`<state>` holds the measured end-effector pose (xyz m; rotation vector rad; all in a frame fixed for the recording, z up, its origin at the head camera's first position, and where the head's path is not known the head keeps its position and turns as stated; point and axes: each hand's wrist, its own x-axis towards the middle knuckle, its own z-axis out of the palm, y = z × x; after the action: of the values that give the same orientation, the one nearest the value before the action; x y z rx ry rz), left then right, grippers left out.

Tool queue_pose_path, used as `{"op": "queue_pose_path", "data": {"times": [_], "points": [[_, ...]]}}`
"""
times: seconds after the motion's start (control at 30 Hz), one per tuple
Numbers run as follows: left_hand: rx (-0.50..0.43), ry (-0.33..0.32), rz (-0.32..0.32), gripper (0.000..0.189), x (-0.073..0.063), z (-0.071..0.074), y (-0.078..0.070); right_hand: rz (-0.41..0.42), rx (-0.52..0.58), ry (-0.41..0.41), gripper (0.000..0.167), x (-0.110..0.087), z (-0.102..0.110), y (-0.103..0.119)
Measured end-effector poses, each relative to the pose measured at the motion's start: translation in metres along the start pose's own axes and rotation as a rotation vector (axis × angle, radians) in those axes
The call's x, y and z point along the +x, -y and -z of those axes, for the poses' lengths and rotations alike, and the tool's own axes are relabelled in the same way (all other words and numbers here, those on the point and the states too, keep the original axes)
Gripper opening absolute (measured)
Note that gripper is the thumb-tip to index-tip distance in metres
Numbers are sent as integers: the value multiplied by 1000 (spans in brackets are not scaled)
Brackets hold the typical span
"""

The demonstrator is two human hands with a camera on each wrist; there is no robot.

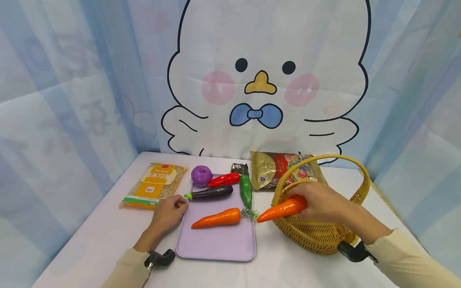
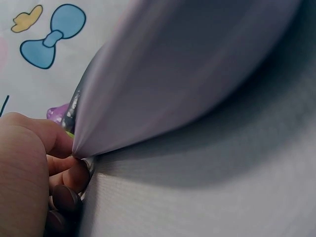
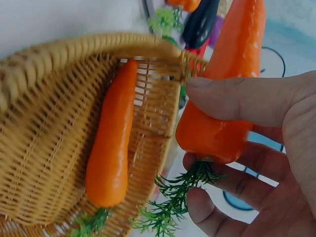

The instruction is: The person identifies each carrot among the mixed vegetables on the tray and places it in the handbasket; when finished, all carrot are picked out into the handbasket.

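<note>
My right hand (image 1: 322, 202) grips a carrot (image 1: 282, 209) near its thick end, over the left side of the wicker basket (image 1: 313, 245). Its tapered tip points left towards the tray. Green leaves (image 3: 180, 197) hang below the fingers in the right wrist view. A second carrot (image 3: 113, 138) lies inside the basket. My left hand (image 1: 168, 214) pinches the left edge of the lilac tray (image 1: 216, 247) between thumb and fingers. On the tray lie another carrot (image 1: 217, 219), an eggplant (image 1: 212, 193), a red chili (image 1: 224, 180) and a green pepper (image 1: 246, 191).
A purple onion (image 1: 201, 176) sits at the tray's far left corner. Left of the tray lies a yellow food packet (image 1: 158, 184). Behind the basket is a gold and red bag (image 1: 279, 170), with a small black packet (image 1: 239, 169) beside it. The basket's tall handle (image 1: 333, 157) arches upward.
</note>
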<state>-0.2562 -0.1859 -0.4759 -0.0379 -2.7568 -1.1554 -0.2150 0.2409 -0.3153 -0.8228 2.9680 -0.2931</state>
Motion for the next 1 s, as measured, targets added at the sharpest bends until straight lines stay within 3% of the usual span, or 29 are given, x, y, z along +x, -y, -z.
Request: {"op": "queue_pose_path", "data": {"times": [0.3,0.57,1.0], "points": [[3,2,5,12,-1,1,0,-54,17,13,50,1,4,-23],[-9,3,1,11,-1,0,0,-98,-34,16,49,1,1,-45],[5,3,4,11,0,0,0,-195,4,92,45,4,-9,-69]]}}
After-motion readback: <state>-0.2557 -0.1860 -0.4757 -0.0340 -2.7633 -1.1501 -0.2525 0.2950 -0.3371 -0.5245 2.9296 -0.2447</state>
